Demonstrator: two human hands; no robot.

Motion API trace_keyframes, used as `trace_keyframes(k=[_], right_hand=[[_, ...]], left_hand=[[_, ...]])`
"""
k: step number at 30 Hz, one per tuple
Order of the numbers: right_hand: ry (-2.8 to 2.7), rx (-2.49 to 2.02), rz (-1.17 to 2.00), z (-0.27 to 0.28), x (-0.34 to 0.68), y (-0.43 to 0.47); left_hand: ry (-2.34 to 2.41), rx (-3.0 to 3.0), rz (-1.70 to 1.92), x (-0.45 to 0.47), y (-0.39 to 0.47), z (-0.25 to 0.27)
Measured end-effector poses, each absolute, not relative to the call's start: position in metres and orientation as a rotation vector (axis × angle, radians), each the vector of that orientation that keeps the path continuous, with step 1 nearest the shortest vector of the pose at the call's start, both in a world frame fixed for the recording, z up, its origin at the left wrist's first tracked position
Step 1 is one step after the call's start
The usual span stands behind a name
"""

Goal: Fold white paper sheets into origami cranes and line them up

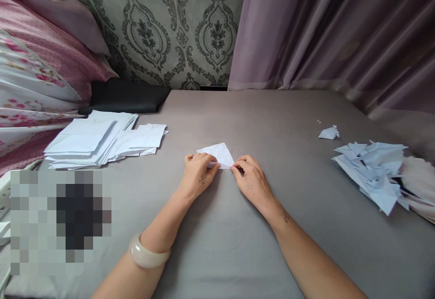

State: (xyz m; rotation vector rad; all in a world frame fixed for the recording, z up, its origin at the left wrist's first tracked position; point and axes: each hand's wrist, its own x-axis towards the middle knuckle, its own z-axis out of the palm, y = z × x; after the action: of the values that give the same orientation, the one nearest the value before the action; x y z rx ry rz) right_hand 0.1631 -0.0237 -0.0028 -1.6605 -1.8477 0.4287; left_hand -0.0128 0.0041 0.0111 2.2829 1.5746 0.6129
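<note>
A small folded sheet of white paper (220,153) lies on the grey cloth surface between my two hands. My left hand (200,172) pinches its left and near part, with thumb and fingers together at the fold. At the sheet's right corner, my right hand (249,176) holds the tip between thumb and forefinger. The paper's far edge rises to a point away from me. Part of its left side is hidden beneath my left fingers.
Stacks of white paper (81,136) sit at the left, before a black flat cushion-like item (125,96). On the right is a pile of folded paper pieces (372,167), with one separate folded piece (329,132) behind it. Purple curtains (306,31) hang at the back right.
</note>
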Motion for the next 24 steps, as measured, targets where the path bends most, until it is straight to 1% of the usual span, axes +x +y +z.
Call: trace_keyframes(k=[9, 16, 21, 24], right_hand=[[-1.844, -1.704, 0.447, -0.005, 0.162, -0.018], [-1.853, -1.625, 0.516, -0.002, 0.17, -0.017], [-2.113, -1.492, 0.417, 0.005, 0.164, -0.024], [-2.264, -1.511, 0.321, 0.009, 0.158, -0.031]], left_hand=[[1.563, 2.224, 0.591, -0.012, 0.01, 0.009], [1.539, 2.226, 0.612, -0.014, 0.009, 0.009], [1.559, 2.167, 0.605, -0.014, 0.01, 0.009], [1.552, 2.13, 0.582, -0.02, 0.011, 0.011]])
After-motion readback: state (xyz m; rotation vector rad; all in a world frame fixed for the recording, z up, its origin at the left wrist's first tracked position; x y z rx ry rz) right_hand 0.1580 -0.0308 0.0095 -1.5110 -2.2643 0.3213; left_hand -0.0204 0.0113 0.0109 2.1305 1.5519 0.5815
